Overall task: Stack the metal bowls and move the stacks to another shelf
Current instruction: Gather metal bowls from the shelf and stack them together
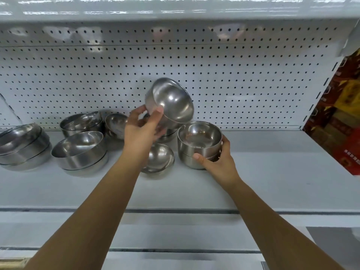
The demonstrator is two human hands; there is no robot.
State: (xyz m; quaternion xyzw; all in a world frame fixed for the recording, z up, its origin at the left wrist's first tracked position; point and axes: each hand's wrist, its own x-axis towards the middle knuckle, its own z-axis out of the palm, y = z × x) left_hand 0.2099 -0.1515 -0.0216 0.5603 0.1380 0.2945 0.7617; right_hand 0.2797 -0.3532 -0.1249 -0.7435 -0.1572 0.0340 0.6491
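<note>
My left hand [142, 129] holds a small metal bowl [171, 100] up in the air, tilted with its opening toward me, just above and left of a short stack of small bowls [198, 141]. That stack stands on the white shelf [272, 172], and my right hand [216, 158] grips its lower right side. Under my left wrist lies a single shallow bowl [158, 156]. Behind my left hand another bowl [167, 135] is mostly hidden.
Further left on the shelf stand stacks of larger bowls [79, 151], [23, 145], [81, 123] and a tilted small bowl [116, 123]. A perforated white back panel [233, 75] rises behind. Red and yellow boxes [339, 117] border the right end.
</note>
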